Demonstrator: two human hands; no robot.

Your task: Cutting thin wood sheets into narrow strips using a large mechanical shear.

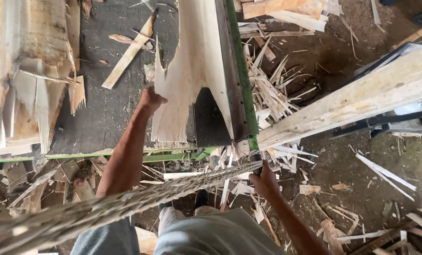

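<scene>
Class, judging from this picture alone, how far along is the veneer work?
Done: offcuts litter the ground beside the green-edged bench. In hand: the left hand grips a ragged veneer sheet on the bench; the right hand holds a handle at its corner. Left: the sheet's torn edge looks untrimmed, and more sheets lie piled on the left.

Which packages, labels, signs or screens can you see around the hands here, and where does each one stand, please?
None in view: only the pale veneer sheet under the left hand, the green machine frame near the right hand, a wooden plank and wood scraps on the ground.
</scene>
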